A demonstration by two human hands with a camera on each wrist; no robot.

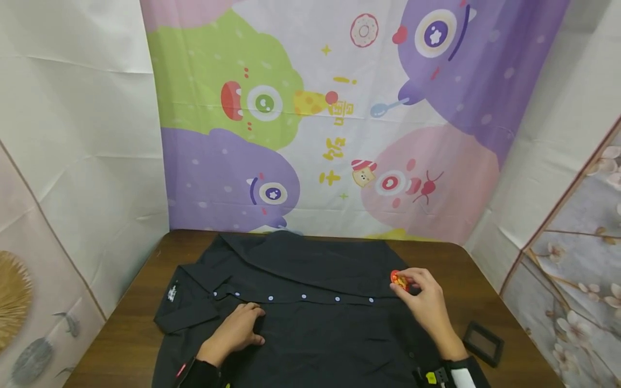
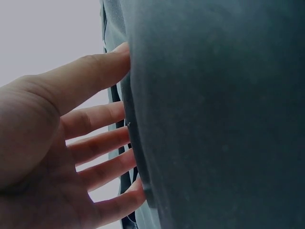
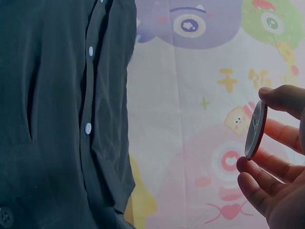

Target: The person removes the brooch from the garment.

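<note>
A dark button-up shirt [image 1: 320,328] with a row of small white buttons lies spread over the wooden table. My right hand [image 1: 427,302] pinches a round red-and-yellow badge [image 1: 399,281] by its edge, above the shirt's right side. The right wrist view shows the badge's shiny metallic back [image 3: 255,129], turned away from the palm. On the shirt's left part rests my left hand [image 1: 237,331], below the button row. In the left wrist view its thumb and spread fingers [image 2: 95,167] touch the dark cloth, without a visible grip.
A small black rectangular frame [image 1: 483,344] lies on the table [image 1: 456,269] to the right of my right wrist. Behind the table hangs a cartoon-printed cloth [image 1: 310,205]. White panels [image 1: 102,178] stand at both sides. The shirt's folded sleeve [image 1: 186,302] bears a white mark.
</note>
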